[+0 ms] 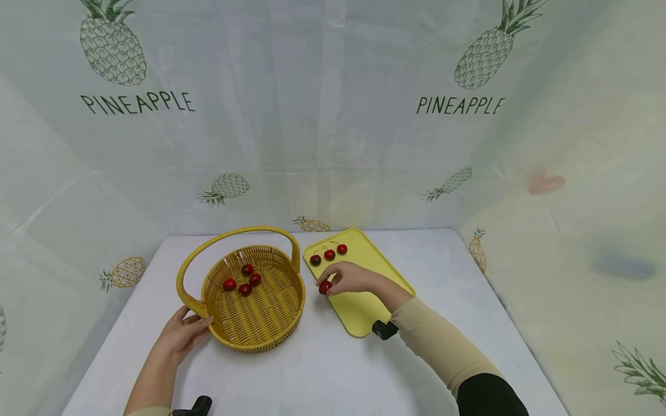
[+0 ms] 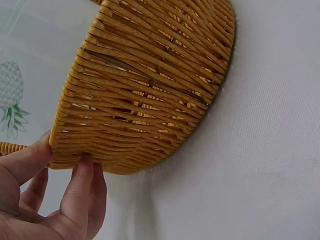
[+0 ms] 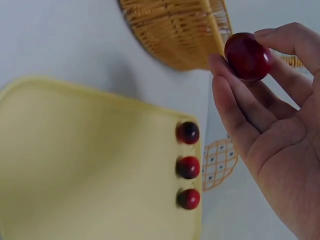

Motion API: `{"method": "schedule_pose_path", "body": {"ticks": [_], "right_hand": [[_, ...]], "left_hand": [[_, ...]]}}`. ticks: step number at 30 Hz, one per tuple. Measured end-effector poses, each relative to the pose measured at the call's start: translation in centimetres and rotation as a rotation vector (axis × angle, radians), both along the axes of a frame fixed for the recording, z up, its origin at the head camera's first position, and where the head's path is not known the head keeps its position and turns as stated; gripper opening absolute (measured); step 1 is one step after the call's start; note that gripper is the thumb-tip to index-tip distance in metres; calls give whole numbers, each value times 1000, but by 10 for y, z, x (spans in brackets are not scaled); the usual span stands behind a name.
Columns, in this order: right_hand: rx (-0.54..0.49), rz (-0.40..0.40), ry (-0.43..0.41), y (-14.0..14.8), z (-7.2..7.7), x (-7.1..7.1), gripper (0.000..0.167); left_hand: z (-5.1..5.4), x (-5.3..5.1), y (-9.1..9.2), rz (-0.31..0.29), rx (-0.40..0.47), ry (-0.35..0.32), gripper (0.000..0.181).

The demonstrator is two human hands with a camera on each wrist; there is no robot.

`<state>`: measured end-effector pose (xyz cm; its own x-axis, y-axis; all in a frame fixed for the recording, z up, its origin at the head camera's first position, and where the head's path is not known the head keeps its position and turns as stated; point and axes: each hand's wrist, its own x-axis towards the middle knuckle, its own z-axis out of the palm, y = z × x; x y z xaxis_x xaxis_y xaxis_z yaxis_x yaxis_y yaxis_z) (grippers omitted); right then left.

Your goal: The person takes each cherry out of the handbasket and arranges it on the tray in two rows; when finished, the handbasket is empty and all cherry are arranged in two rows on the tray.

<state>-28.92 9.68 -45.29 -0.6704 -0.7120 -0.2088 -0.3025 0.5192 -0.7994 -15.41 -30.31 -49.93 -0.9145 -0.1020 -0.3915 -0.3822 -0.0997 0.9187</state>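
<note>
From my remote station I find the widest passage over the tabletop [image 1: 452, 277] beside its right edge; another lies toward its near edge, between the left forearm [image 1: 156, 370] and the right sleeve [image 1: 437, 335]. That sleeve bars the near right corner of the yellow tray [image 1: 377, 268], and three cherries [image 1: 329, 255] line its far edge. The right hand [image 1: 351, 278], pinching another cherry [image 1: 325, 288], blocks the narrow channel beside the wicker basket [image 1: 260, 323]. There I can enter from above, near right; the arched handle [image 1: 255, 229], four cherries [image 1: 245, 289] and the left hand [image 1: 182, 336] obstruct the left.
</note>
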Motion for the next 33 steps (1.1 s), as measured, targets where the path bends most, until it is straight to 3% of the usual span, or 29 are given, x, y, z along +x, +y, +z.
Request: {"method": "schedule_pose_path", "body": {"ticks": [20, 33], "right_hand": [[-5, -243, 43, 32, -38, -22, 27], [-81, -436, 99, 44, -45, -43, 23]], "left_hand": [[0, 0, 0, 14, 14, -16, 85], [-1, 0, -2, -2, 43, -7, 86]]}}
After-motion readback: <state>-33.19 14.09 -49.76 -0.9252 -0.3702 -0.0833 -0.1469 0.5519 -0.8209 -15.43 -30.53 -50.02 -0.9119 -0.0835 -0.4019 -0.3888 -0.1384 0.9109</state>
